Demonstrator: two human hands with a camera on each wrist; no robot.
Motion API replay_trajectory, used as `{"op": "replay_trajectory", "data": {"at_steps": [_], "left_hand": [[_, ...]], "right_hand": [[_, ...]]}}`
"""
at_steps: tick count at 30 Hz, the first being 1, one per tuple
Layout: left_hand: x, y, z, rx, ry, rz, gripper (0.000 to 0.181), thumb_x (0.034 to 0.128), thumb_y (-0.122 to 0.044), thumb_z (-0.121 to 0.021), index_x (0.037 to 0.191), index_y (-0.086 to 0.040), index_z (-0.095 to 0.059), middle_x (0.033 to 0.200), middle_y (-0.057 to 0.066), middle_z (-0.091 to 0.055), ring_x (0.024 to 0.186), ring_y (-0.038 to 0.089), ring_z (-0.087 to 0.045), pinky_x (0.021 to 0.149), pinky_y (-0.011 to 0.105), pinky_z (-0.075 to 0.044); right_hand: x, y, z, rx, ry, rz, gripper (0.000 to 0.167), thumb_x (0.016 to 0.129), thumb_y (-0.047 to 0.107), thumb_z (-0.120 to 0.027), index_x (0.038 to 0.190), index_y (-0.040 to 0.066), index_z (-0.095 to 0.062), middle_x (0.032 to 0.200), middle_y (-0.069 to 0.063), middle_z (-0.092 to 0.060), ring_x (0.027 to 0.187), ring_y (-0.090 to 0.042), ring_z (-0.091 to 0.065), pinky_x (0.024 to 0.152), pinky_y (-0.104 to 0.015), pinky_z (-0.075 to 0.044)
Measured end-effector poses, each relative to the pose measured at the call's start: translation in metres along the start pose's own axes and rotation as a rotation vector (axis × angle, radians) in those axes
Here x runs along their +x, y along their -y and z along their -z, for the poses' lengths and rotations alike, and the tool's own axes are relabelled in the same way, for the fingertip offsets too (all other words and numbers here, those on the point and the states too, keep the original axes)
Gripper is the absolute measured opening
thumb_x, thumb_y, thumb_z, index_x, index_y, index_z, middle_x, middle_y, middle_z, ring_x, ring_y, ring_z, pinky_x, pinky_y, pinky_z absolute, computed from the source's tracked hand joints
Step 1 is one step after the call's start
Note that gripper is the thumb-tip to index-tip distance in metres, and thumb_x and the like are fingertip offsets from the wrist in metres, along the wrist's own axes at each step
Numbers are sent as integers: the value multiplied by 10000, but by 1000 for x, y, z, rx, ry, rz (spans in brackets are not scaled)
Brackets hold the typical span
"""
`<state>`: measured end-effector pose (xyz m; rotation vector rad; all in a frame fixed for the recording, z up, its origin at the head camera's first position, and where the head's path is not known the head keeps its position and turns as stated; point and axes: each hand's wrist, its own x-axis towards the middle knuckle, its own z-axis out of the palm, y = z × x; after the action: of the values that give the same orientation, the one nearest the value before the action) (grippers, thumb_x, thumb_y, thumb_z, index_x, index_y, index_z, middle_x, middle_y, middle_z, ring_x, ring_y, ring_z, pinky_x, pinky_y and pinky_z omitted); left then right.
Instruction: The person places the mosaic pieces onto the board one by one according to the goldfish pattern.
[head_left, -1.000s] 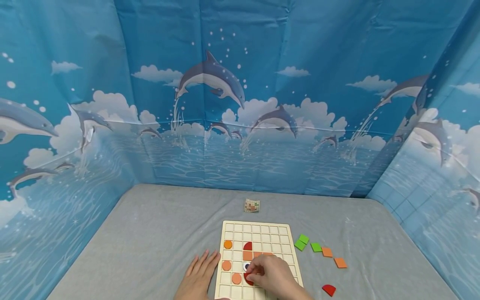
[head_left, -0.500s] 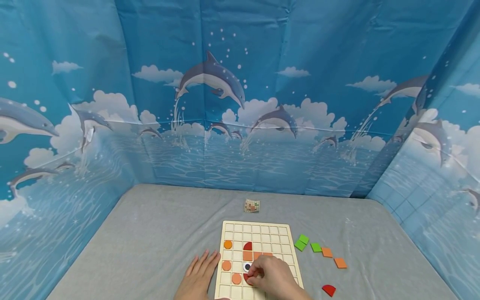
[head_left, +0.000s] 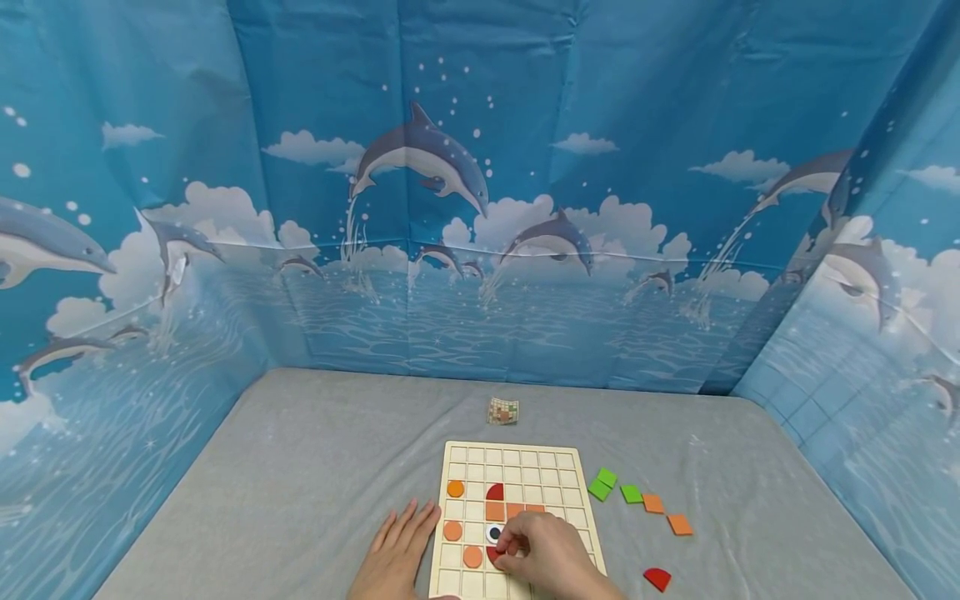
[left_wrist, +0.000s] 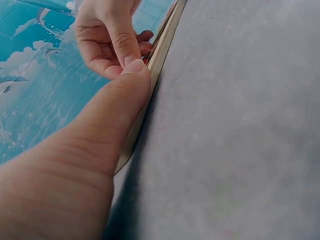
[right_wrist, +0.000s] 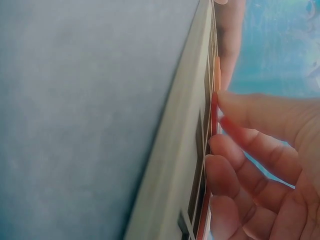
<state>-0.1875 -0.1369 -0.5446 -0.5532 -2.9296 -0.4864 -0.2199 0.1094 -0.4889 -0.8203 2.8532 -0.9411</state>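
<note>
The wooden grid board (head_left: 558, 460) lies on the grey cloth. My left hand (head_left: 397, 554) rests flat at its left side with straight fingers, its thumb (left_wrist: 120, 95) against the board's edge. Over the board, my right hand (head_left: 551, 554) pinches a red quarter-circle piece (head_left: 492, 554) between thumb and forefinger; in the right wrist view the red piece (right_wrist: 214, 114) stands in the grid at the fingertips (right_wrist: 232, 102). Just above it on the board is a black-and-white eye disc (head_left: 494, 533). Orange discs (head_left: 453, 531), orange squares (head_left: 495, 511) and another red quarter (head_left: 496, 492) occupy other cells.
Right of the board lie green squares (head_left: 632, 494), orange squares (head_left: 680, 524) and a red quarter piece (head_left: 657, 579). A small patterned card (head_left: 503, 411) lies beyond the board. A blue dolphin curtain (head_left: 480, 317) encloses the table's back and sides.
Over the last second my right fingers have shifted slightly at the red piece, uncovering more of the eye disc. My left hand has stayed put.
</note>
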Motion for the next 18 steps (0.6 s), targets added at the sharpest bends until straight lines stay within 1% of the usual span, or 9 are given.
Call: {"op": "replay_trajectory", "data": {"at_steps": [4,6,12,15,18], "left_hand": [[0,0,-1,8,-22,-11,1035,735,-839,-435,1467,-110,-364,1480,17,-369,1363,258,-289,1039,211,109],[0,0,-1,11,-25,-13,1035,735,-839,-437,1465,-109,-367,1478,18,-372,1362,258,-291,1029,192,134],[0,0,-2,29,-27,-17,1047,727,-847,-431,1461,-102,-371,1472,20,-379,1357,256,-297,1029,191,138],[0,1,-4,49,-69,-39,1048,727,-847,-432,1451,-91,-385,1459,26,-398,1341,263,-322,1035,188,135],[0,3,-6,60,-110,-61,1044,729,-844,-437,1440,-80,-399,1444,36,-416,1326,274,-342,1039,185,130]], "right_hand": [[0,-1,1,30,28,-9,170,739,254,-814,702,274,-649,638,205,-485,561,17,-412,502,-209,-339],[0,-2,2,52,42,-13,162,744,237,-809,708,266,-653,639,202,-488,564,10,-414,502,-213,-344],[-5,-6,5,113,58,-66,155,765,201,-791,722,265,-657,651,180,-513,577,-17,-439,516,-218,-371],[-8,-12,9,135,52,-89,131,793,216,-777,733,255,-667,661,166,-518,585,-27,-445,517,-226,-379],[-12,-20,14,172,16,-80,105,823,231,-756,749,238,-681,669,161,-525,574,-25,-447,502,-221,-392]]}}
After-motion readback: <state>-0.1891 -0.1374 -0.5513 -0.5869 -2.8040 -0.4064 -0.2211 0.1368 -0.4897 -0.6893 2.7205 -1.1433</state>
